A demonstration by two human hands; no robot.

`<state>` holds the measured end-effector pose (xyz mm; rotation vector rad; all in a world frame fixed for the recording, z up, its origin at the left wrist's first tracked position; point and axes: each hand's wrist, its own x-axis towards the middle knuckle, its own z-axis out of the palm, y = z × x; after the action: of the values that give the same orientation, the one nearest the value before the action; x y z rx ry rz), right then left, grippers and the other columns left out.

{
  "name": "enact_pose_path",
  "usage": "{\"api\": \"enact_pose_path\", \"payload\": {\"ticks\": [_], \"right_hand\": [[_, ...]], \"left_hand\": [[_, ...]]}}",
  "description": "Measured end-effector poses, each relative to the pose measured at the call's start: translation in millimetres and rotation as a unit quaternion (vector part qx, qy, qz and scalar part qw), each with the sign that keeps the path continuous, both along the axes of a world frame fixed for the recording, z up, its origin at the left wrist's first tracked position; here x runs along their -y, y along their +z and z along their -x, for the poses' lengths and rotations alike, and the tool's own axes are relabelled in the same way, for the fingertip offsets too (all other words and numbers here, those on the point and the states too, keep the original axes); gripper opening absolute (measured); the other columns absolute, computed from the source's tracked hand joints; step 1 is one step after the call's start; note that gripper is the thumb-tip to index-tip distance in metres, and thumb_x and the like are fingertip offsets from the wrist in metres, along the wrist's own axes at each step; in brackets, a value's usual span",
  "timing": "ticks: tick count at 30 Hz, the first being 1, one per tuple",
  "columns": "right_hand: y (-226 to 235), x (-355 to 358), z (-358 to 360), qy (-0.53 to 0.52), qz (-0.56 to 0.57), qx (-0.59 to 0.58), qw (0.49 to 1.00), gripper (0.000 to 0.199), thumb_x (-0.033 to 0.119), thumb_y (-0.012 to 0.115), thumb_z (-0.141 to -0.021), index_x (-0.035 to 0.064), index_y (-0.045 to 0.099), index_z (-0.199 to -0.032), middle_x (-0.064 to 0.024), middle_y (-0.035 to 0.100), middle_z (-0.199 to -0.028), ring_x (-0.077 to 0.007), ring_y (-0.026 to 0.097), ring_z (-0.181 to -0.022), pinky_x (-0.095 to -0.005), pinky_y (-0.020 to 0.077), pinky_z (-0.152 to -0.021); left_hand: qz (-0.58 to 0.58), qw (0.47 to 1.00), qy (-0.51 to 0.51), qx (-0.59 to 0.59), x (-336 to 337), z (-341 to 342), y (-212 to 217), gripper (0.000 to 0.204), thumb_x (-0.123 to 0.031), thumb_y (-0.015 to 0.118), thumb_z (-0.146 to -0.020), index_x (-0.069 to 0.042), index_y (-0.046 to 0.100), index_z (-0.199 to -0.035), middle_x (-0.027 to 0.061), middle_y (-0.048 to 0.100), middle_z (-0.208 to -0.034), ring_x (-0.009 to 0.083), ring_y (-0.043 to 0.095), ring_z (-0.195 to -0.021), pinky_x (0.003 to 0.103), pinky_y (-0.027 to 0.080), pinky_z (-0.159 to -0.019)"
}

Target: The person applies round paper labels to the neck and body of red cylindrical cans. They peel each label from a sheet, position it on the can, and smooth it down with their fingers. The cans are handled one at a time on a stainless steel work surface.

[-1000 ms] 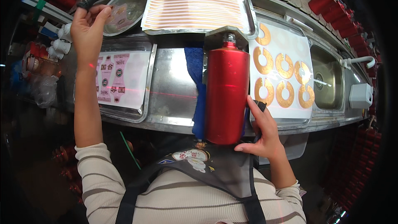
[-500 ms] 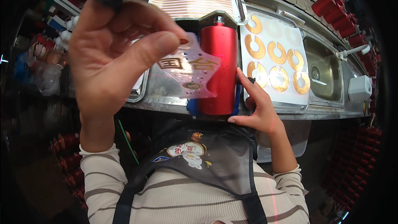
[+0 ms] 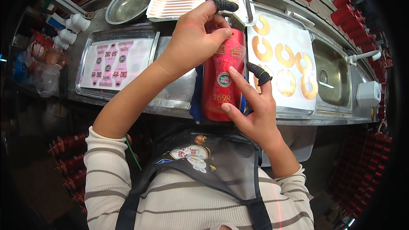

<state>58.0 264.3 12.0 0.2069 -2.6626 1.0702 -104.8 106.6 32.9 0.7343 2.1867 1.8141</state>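
Note:
A red bottle (image 3: 208, 110) lies on its side in front of me, its neck pointing away, between blue supports (image 3: 195, 96). Over its upper face lies a clear decal (image 3: 223, 96) with gold lettering and a green-and-white round emblem. At the far end of the bottle, my left hand (image 3: 198, 34) pinches the decal's top edge between thumb and a finger. My right hand (image 3: 259, 113) rests against the bottle's near right side, fingers spread, index fingertip and thumb touching the decal. Both hands wear a black finger cover.
Left of the bottle, a metal tray (image 3: 81, 76) carries a sheet of pink decals (image 3: 111, 61). Behind stand a steel bowl (image 3: 128, 6) and a tray with a gold-striped sheet (image 3: 191, 0). To the right are a sheet of gold C-shaped pieces (image 3: 284, 55) and a sink (image 3: 330, 91).
My left hand has brought the decal from in the air down onto the red bottle. My right hand has shifted from the bottle's side onto the decal.

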Motion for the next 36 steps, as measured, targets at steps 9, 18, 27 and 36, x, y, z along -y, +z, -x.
{"api": "enact_pose_path", "payload": {"ticks": [9,18,27,36], "right_hand": [[-7,-12,-2,0.05,0.096,0.05,0.993,0.07,0.027,0.08,-0.079,0.019,0.057,-0.144,-0.0274,0.047,-0.139,-0.0434,0.055,-0.123,-0.0452,0.0503,-0.098],[-3,-16,7,0.077,0.109,0.099,0.986,0.07,0.028,0.079,-0.08,0.0185,0.056,-0.146,-0.0275,0.045,-0.142,-0.0428,0.054,-0.125,-0.0449,0.0494,-0.101],[1,-17,6,0.075,0.091,0.094,0.989,0.073,0.029,0.079,-0.081,0.0186,0.052,-0.149,-0.0265,0.045,-0.143,-0.043,0.054,-0.125,-0.0446,0.0489,-0.101],[0,-15,19,0.059,0.064,0.091,0.992,0.075,0.033,0.077,-0.083,0.0223,0.048,-0.151,-0.0257,0.046,-0.142,-0.0445,0.057,-0.121,-0.0446,0.0524,-0.095]], "left_hand": [[0.012,0.972,0.114,-0.206,25,-16,-17,0.044,-0.007,0.072,-0.085,-0.005,0.061,-0.127,0.0073,0.072,-0.104,0.0195,0.065,-0.09,0.033,0.053,-0.082],[0.099,0.969,-0.042,-0.221,44,-92,-61,0.084,-0.035,0.067,-0.092,-0.012,0.019,-0.156,0.0147,0.039,-0.159,0.0412,0.03,-0.145,0.054,0.021,-0.115],[0.085,0.971,-0.036,-0.221,46,-91,-58,0.084,-0.037,0.069,-0.09,-0.011,0.023,-0.156,0.0137,0.038,-0.16,0.0405,0.029,-0.146,0.053,0.022,-0.116],[0.122,0.963,-0.052,-0.234,46,-85,-46,0.084,-0.038,0.07,-0.089,-0.008,0.029,-0.156,0.0121,0.039,-0.16,0.0389,0.029,-0.146,0.052,0.023,-0.115]]}}
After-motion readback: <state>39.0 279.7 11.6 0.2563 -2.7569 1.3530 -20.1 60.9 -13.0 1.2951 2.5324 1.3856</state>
